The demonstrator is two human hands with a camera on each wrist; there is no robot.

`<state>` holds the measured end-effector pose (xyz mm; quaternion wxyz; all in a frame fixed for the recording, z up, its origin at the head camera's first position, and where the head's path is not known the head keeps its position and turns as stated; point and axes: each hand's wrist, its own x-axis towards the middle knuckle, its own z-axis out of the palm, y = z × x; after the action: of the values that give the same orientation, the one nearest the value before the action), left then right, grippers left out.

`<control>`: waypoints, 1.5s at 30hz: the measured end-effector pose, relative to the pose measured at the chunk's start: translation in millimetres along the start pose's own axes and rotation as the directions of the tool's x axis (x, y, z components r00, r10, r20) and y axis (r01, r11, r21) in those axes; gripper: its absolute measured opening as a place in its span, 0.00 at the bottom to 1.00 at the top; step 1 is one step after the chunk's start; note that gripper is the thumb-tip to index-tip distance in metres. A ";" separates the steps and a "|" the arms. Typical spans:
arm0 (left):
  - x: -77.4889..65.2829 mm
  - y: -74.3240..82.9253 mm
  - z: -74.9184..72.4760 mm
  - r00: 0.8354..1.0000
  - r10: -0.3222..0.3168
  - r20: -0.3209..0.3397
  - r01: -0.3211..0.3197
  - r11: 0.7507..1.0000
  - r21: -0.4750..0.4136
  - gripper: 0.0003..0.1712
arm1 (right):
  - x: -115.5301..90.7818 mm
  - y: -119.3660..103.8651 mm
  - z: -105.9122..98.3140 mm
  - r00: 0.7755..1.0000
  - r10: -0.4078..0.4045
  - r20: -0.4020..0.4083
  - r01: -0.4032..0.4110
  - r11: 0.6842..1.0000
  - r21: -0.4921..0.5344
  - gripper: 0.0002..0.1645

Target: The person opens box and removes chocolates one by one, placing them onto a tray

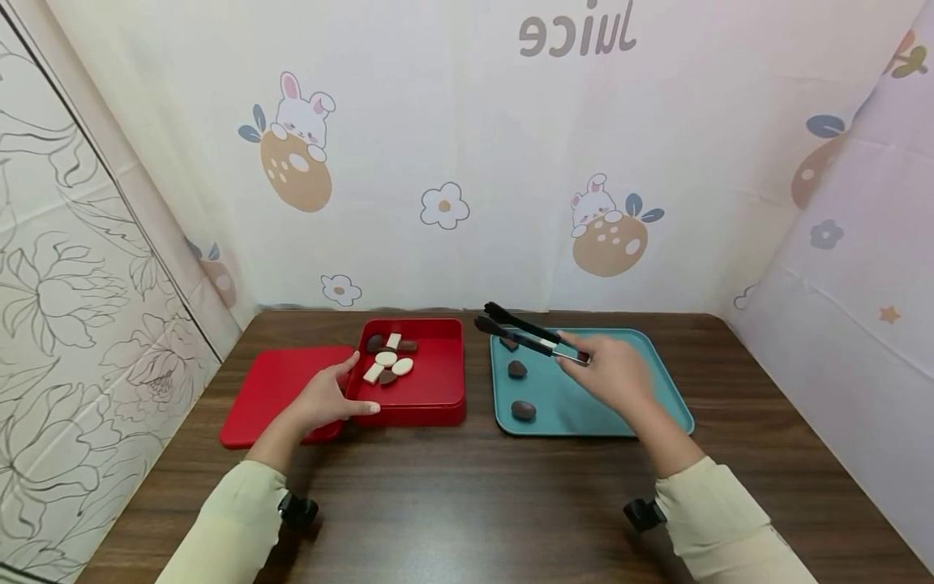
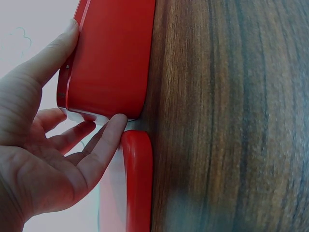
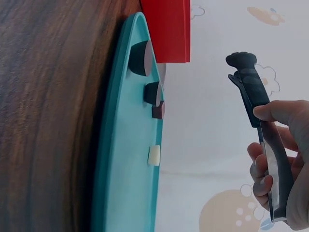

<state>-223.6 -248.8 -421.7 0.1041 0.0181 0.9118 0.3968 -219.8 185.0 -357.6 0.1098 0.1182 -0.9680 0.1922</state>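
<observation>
My left hand [image 1: 328, 397] holds the near left corner of an open red box [image 1: 430, 389]. Its thumb lies along the front rim and its fingers touch the left side. Several dark and white chocolates [image 1: 385, 358] are grouped in the box's left half. Raised over a teal tray [image 1: 584, 414], my right hand [image 1: 613, 369] grips black-tipped metal tongs [image 1: 536, 337], whose tips point left toward the box. No piece shows between the tips. Dark chocolates [image 1: 523, 410] line the tray's left side. A white piece [image 3: 154, 155] on the tray appears only in the right wrist view.
A flat red lid [image 1: 284, 385] lies left of the box, close beside it. Box, lid and tray sit on a dark wood-grain table [image 1: 467, 503]. Behind the table hangs a printed curtain [image 1: 452, 162].
</observation>
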 end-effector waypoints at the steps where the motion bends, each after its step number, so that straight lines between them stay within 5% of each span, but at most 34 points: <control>1: -0.3 0.1 0.2 1.000 0.001 -0.001 -0.001 1.000 0.000 0.67 | 1.1 -1.5 -0.4 1.000 -0.015 0.000 0.015 1.000 -0.004 0.29; 12: -2.9 0.6 0.9 1.000 0.014 -0.010 -0.014 1.000 0.005 0.67 | 15.7 -14.4 -0.2 0.983 -0.171 0.065 0.174 0.984 -0.039 0.28; 25: -2.9 -1.6 2.1 1.000 0.013 -0.012 -0.013 1.000 -0.003 0.68 | 43.8 -39.8 -2.2 0.929 -0.334 0.158 0.353 0.928 -0.116 0.27; 45: -1.6 -1.0 2.7 1.000 0.002 -0.012 -0.002 1.000 0.021 0.68 | 88.3 -74.4 13.9 0.870 -0.339 0.359 0.410 0.901 -0.143 0.24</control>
<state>-221.5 -247.7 -423.9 0.0979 0.0177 0.9165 0.3874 -285.7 96.2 -321.6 -0.0040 0.3220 -0.9459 0.0396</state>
